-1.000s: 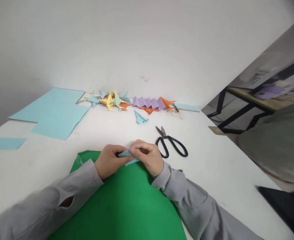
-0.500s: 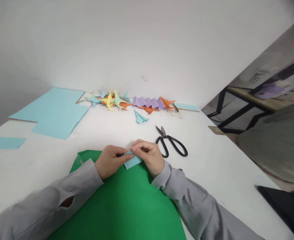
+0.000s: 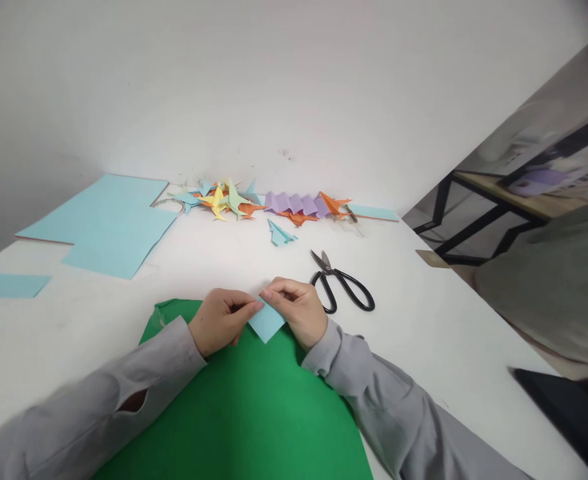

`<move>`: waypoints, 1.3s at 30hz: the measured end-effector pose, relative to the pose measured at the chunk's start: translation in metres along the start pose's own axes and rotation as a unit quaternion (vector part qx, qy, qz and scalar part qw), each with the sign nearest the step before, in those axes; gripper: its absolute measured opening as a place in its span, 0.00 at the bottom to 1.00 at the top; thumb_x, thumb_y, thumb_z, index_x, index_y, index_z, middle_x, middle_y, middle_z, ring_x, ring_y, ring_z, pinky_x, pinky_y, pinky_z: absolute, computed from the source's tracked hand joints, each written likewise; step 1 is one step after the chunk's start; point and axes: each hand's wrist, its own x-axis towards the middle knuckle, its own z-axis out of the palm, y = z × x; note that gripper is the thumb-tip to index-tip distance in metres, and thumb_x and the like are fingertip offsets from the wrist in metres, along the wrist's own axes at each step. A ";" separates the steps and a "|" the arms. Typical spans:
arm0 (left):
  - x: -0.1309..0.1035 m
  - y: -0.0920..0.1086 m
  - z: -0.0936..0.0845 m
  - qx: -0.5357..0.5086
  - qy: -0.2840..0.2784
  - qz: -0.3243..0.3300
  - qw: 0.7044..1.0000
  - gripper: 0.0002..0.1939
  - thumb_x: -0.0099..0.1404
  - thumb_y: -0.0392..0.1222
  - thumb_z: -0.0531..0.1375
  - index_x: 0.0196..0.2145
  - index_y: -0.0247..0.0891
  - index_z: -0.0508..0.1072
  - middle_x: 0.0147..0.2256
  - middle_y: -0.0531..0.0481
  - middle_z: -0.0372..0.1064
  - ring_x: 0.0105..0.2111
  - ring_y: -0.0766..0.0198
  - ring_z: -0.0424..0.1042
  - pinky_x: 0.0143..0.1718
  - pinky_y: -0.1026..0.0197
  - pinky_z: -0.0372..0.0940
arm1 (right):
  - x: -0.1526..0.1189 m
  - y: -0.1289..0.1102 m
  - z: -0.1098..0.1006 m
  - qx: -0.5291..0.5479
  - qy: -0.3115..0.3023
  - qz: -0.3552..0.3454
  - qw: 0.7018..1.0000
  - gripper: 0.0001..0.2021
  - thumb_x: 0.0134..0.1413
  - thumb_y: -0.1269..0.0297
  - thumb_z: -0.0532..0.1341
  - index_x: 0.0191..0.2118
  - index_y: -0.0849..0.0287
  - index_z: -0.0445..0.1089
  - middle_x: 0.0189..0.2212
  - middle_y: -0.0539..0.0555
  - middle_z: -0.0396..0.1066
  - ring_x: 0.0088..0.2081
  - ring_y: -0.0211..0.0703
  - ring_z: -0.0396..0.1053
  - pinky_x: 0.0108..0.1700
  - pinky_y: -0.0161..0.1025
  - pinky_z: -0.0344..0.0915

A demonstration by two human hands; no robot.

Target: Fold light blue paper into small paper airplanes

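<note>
Between my two hands is a small light-blue piece of paper (image 3: 267, 325), one corner pointing down toward me. My left hand (image 3: 223, 320) pinches its upper left edge between thumb and fingers. From the other side my right hand (image 3: 298, 310) grips the top and right of the paper, fingertips almost meeting those of the left. Part of the paper is hidden behind the fingers. Both hands are just above a green cloth (image 3: 244, 413). Black-handled scissors (image 3: 330, 272) lie partly open on the white table, just beyond my right hand.
Large light-blue sheets (image 3: 119, 233) and a small blue rectangle (image 3: 11, 285) lie at left. Along the wall sit colourful folded paper figures (image 3: 224, 200), a purple pleated strip (image 3: 294, 205) and a blue folded piece (image 3: 281, 233). A dark flat object (image 3: 554, 400) is at right.
The blue paper has turned slightly between my fingers, so its corner now points down toward me. My left thumb has shifted a little up and left. Nothing else on the table has moved.
</note>
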 end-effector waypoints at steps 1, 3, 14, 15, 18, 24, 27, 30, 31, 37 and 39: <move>0.000 -0.001 0.000 -0.015 0.001 -0.014 1.000 0.12 0.55 0.45 0.56 0.21 0.33 0.68 0.08 0.60 0.53 0.08 0.73 0.54 0.10 0.70 0.48 | 0.000 0.000 0.000 0.000 0.007 0.002 1.000 0.09 0.41 0.61 0.64 0.21 0.61 0.70 0.14 0.46 0.61 0.18 0.30 0.52 0.19 0.31 0.49; 0.001 -0.002 0.001 -0.041 0.008 -0.034 0.999 0.10 0.52 0.44 0.59 0.21 0.33 0.68 0.09 0.59 0.56 0.08 0.73 0.55 0.09 0.70 0.49 | 0.000 0.001 0.000 0.003 0.019 0.007 1.000 0.09 0.41 0.60 0.64 0.21 0.61 0.70 0.14 0.46 0.61 0.17 0.31 0.52 0.19 0.31 0.49; 0.001 0.000 0.000 -0.088 0.049 -0.011 0.995 0.08 0.51 0.41 0.60 0.22 0.32 0.68 0.10 0.60 0.57 0.08 0.74 0.57 0.09 0.70 0.52 | -0.001 -0.001 0.002 -0.012 -0.009 0.021 1.000 0.12 0.40 0.57 0.64 0.19 0.61 0.68 0.12 0.44 0.57 0.16 0.29 0.49 0.18 0.31 0.46; 0.001 -0.001 0.000 -0.086 0.044 -0.008 0.995 0.08 0.51 0.41 0.60 0.23 0.32 0.69 0.09 0.60 0.57 0.08 0.73 0.57 0.09 0.70 0.52 | -0.001 -0.001 0.002 -0.009 -0.012 0.019 1.000 0.12 0.40 0.57 0.64 0.19 0.62 0.68 0.12 0.44 0.57 0.16 0.29 0.50 0.18 0.31 0.46; 0.001 -0.001 0.000 -0.085 0.046 -0.004 0.995 0.09 0.52 0.42 0.60 0.25 0.32 0.69 0.09 0.59 0.57 0.08 0.73 0.57 0.10 0.70 0.53 | -0.002 -0.001 0.002 -0.003 -0.019 0.030 0.999 0.12 0.40 0.57 0.64 0.21 0.62 0.68 0.13 0.46 0.60 0.16 0.30 0.53 0.18 0.31 0.49; 0.003 -0.003 -0.003 -0.135 0.103 -0.011 0.985 0.10 0.52 0.44 0.61 0.28 0.34 0.70 0.12 0.59 0.60 0.08 0.74 0.56 0.08 0.71 0.51 | -0.003 -0.003 0.002 -0.023 -0.030 0.053 0.998 0.15 0.38 0.53 0.65 0.21 0.62 0.67 0.13 0.46 0.60 0.16 0.31 0.53 0.18 0.32 0.50; 0.004 -0.001 -0.005 -0.147 0.109 -0.036 0.982 0.11 0.49 0.44 0.63 0.29 0.34 0.72 0.19 0.56 0.66 0.08 0.77 0.54 0.07 0.70 0.47 | -0.005 -0.003 0.003 -0.036 -0.080 0.043 0.995 0.15 0.37 0.54 0.65 0.20 0.61 0.66 0.13 0.45 0.58 0.16 0.30 0.50 0.18 0.32 0.47; 0.003 0.001 -0.005 -0.159 0.088 -0.037 0.983 0.11 0.46 0.44 0.65 0.22 0.33 0.72 0.19 0.55 0.65 0.09 0.79 0.50 0.07 0.70 0.43 | -0.006 -0.003 0.003 -0.066 -0.093 0.033 0.993 0.15 0.35 0.56 0.67 0.18 0.61 0.65 0.11 0.43 0.53 0.16 0.29 0.46 0.18 0.32 0.44; 0.004 0.001 -0.005 -0.165 0.086 -0.034 0.982 0.11 0.45 0.44 0.65 0.21 0.33 0.71 0.18 0.56 0.64 0.09 0.80 0.49 0.08 0.70 0.42 | -0.006 -0.003 0.003 -0.071 -0.091 0.032 0.993 0.15 0.35 0.56 0.67 0.17 0.61 0.64 0.11 0.43 0.52 0.16 0.29 0.46 0.18 0.32 0.44; 0.005 -0.002 -0.004 -0.221 0.121 -0.047 0.967 0.10 0.47 0.43 0.64 0.21 0.34 0.68 0.08 0.62 0.50 0.09 0.78 0.46 0.10 0.70 0.40 | -0.005 -0.005 0.003 -0.075 -0.074 0.025 0.994 0.14 0.38 0.55 0.65 0.20 0.61 0.67 0.13 0.45 0.58 0.17 0.31 0.52 0.20 0.32 0.50; 0.004 -0.001 -0.004 -0.212 0.123 -0.043 0.969 0.09 0.48 0.43 0.63 0.22 0.35 0.68 0.07 0.63 0.49 0.08 0.77 0.46 0.10 0.70 0.40 | -0.005 -0.005 0.003 -0.084 -0.076 0.020 0.993 0.13 0.39 0.55 0.64 0.20 0.61 0.67 0.14 0.46 0.60 0.18 0.32 0.54 0.21 0.32 0.52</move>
